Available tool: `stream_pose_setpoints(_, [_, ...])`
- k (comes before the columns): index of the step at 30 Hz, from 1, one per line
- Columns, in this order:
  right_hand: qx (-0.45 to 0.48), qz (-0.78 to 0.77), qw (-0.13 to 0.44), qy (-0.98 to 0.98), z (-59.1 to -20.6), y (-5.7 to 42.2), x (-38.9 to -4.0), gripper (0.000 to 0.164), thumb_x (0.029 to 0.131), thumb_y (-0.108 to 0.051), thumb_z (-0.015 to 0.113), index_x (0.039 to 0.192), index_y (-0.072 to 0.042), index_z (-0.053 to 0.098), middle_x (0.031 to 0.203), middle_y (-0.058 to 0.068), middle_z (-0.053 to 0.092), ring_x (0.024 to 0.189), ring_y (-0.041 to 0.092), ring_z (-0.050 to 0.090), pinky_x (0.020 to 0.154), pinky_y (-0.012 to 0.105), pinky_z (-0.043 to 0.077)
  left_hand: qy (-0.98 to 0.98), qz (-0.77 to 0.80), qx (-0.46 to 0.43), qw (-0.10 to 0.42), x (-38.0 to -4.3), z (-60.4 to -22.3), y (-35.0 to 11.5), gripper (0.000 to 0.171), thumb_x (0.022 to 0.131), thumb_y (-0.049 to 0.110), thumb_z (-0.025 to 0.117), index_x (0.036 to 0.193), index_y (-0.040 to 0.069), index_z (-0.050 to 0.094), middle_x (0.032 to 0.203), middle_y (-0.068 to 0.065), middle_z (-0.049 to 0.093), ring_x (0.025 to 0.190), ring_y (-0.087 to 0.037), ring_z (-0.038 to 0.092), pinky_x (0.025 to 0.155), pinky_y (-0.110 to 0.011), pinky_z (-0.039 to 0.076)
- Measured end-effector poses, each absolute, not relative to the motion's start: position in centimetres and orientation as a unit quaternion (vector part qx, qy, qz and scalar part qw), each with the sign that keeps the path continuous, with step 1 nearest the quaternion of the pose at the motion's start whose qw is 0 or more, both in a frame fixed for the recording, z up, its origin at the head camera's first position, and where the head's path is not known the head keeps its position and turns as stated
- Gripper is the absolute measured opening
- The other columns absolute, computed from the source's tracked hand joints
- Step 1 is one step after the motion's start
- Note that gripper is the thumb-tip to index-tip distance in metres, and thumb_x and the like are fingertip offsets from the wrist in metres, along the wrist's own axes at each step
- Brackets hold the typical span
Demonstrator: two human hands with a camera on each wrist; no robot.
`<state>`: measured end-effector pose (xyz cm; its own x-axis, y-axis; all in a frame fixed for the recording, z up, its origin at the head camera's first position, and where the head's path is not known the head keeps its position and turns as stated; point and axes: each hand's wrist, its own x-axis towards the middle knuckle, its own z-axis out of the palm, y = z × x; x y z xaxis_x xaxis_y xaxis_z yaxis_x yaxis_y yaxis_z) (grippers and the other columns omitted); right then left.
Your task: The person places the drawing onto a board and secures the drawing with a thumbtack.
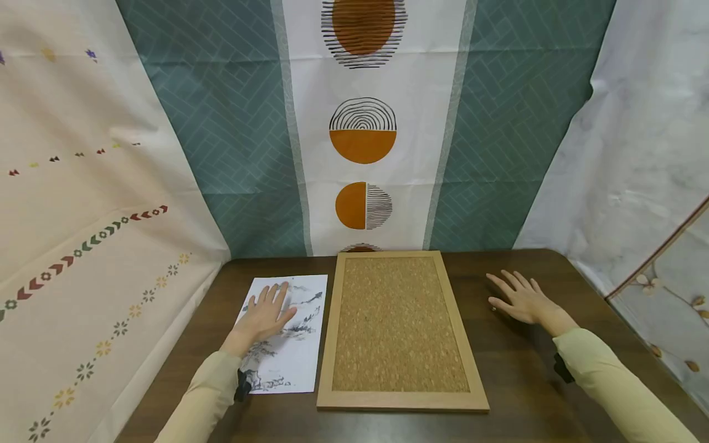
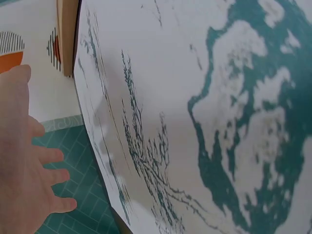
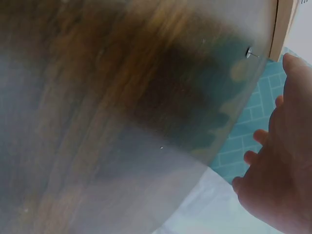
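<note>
Your left fingers (image 1: 282, 295) and right fingers (image 1: 500, 283) spread wide, empty; the sheet (image 1: 296, 344) left of the cork board (image 1: 401, 326) looks light, easily creased: take its edges.

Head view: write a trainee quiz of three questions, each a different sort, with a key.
1. Which hand is over the printed sheet?
2. The framed cork board lies: A) left of the sheet; B) between the sheet and the right hand; C) right of the right hand.
3. True or false: the sheet lies on top of the board.

Key: 1. The left hand. 2. B. 3. False; it lies beside it.
</note>
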<state>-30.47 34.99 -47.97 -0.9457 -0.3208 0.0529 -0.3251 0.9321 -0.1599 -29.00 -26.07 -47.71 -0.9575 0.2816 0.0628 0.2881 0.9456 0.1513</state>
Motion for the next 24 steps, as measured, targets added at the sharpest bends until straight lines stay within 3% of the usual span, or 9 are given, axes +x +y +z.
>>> stream_pose_setpoints(9, [0.193,0.177,0.024,-0.965,-47.7,34.9,-31.3,0.066,0.100,-0.039,0.048,0.150,-0.003,0.025,0.148,0.038,0.023,0.130,0.061,0.024,0.100,0.074,0.023,-0.984,-0.111,-0.136,0.020,-29.2,-47.7,-26.2,0.071,0.101,0.046,0.039,0.153,0.002,0.018,0.149,-0.030,0.034,0.136,-0.049,0.033,0.105,-0.068,0.029])
stream_pose_setpoints(15, [0.190,0.222,0.029,-0.956,-47.7,35.0,-31.8,0.064,0.102,-0.036,0.045,0.149,0.002,0.023,0.147,0.039,0.023,0.130,0.061,0.023,0.099,0.073,0.022,-0.978,-0.146,-0.144,0.025,-29.5,-47.5,-26.7,0.065,0.102,0.038,0.042,0.152,0.001,0.022,0.144,-0.031,0.041,0.130,-0.049,0.042,0.103,-0.060,0.037])
stream_pose_setpoints(19, [0.191,0.236,0.065,-0.951,-47.8,34.9,-32.1,0.058,0.102,-0.028,0.047,0.145,0.007,0.030,0.143,0.037,0.034,0.125,0.057,0.037,0.099,0.068,0.030,-0.972,-0.181,-0.149,0.025,-29.7,-47.4,-27.0,0.060,0.102,0.030,0.045,0.150,-0.001,0.028,0.144,-0.031,0.041,0.132,-0.049,0.040,0.106,-0.059,0.035])
stream_pose_setpoints(24, [0.176,0.271,0.112,-0.940,-47.6,34.8,-31.9,0.045,0.100,-0.016,0.051,0.137,0.007,0.043,0.126,0.035,0.054,0.108,0.049,0.057,0.089,0.061,0.045,-0.964,-0.218,-0.153,0.009,-29.6,-47.3,-27.3,0.052,0.102,0.023,0.046,0.145,-0.006,0.036,0.143,-0.031,0.042,0.131,-0.048,0.042,0.107,-0.058,0.035])
